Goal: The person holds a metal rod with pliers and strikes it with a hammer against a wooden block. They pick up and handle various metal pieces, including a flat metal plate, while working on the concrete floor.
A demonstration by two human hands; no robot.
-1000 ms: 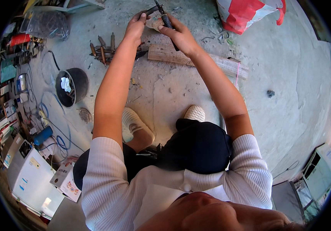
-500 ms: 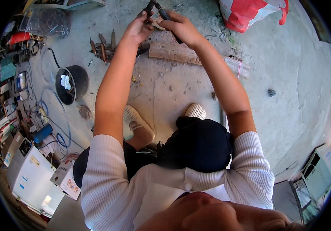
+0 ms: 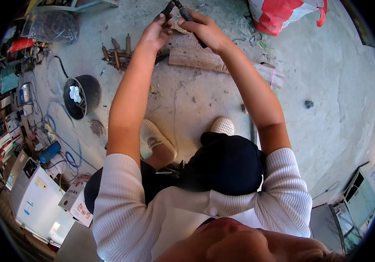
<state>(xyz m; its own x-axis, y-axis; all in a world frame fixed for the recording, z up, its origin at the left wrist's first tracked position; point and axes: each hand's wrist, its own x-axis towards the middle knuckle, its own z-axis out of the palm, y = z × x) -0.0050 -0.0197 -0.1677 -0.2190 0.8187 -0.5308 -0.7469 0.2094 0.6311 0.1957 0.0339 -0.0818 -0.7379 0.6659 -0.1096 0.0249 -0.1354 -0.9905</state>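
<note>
1. While the left hand (image 3: 156,33) grips a dark rod (image 3: 168,9), the right hand (image 3: 207,31) is wrapped around a black tool (image 3: 184,15).
2. Rod and tool are both held beyond the wooden plank (image 3: 196,57), their far ends close together.

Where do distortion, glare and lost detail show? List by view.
Head view: black, rounded corners from the fisheye lens; head view: a bright glare patch on the white appliance; head view: small details on the black handle are hard to make out.
</note>
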